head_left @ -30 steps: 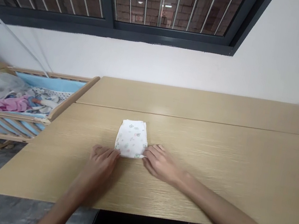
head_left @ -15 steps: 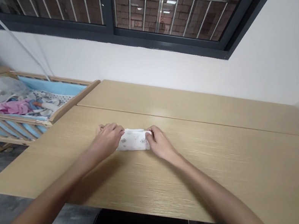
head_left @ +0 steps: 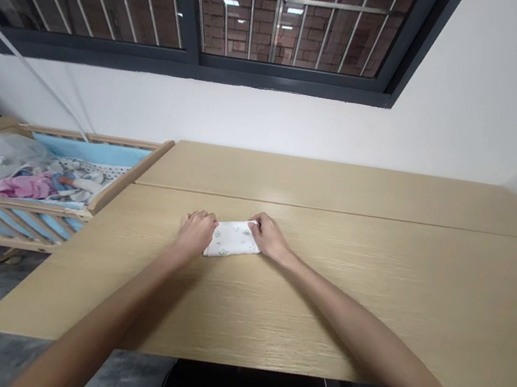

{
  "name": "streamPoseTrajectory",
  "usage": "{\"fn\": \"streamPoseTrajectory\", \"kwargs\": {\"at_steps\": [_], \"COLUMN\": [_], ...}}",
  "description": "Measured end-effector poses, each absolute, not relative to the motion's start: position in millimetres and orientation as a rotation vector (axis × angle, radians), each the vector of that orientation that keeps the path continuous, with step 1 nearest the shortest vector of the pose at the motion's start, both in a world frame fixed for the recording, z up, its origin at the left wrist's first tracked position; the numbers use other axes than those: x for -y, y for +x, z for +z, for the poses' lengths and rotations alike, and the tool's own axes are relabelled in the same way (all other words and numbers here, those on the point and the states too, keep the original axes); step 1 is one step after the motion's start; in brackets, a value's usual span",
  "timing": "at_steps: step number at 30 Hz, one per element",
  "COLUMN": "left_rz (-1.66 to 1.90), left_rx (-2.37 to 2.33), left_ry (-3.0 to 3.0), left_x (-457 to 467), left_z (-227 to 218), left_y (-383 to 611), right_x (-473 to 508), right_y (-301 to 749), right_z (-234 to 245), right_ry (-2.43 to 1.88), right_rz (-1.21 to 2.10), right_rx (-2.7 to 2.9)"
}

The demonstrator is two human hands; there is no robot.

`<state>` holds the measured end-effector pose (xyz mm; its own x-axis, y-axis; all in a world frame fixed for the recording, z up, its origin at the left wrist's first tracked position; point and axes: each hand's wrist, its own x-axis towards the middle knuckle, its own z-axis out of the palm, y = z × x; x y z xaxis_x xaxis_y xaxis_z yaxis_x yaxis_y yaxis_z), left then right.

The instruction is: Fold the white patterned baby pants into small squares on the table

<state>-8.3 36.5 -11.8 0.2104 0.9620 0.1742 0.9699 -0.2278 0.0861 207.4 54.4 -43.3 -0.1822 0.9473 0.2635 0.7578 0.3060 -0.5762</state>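
Cloth (head_left: 233,240): folded, printed, centre of the frame on the desk (head_left: 368,306); looks soft and light, best held by its ends.
Left hand (head_left: 196,234): grip clamped on the cloth's left end.
Right hand (head_left: 270,235): grip clamped on its right end.
Crib (head_left: 17,202): left of the frame, holding clothes (head_left: 22,185).

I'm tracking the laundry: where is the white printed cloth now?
In the head view, the white printed cloth lies folded on the wooden table between the left hand and the right hand, which touch its ends.

The left arm (head_left: 117,299) and right arm (head_left: 355,324) stretch forward, the left hand (head_left: 196,234) and right hand (head_left: 268,236) curled downward, close together.
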Motion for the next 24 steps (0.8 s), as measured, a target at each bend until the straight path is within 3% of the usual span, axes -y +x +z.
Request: {"fn": "streamPoseTrajectory", "kwargs": {"at_steps": [5, 14, 24], "left_rz": [-0.408, -0.320, -0.323], "left_rx": [1.674, 1.511, 1.375], "left_ry": [-2.593, -2.578, -2.537], "left_x": [-3, 13, 25], "left_z": [-12, -59, -44], "left_y": [5, 5, -11], "right_x": [-21, -12, -13], "right_y": [202, 215, 242], "right_z": [-28, -52, -48], "right_ry": [-1.179, -1.031, -1.004], "right_rz": [0.036, 0.089, 0.171], "right_rx": [2.298, 2.620, 2.602]}}
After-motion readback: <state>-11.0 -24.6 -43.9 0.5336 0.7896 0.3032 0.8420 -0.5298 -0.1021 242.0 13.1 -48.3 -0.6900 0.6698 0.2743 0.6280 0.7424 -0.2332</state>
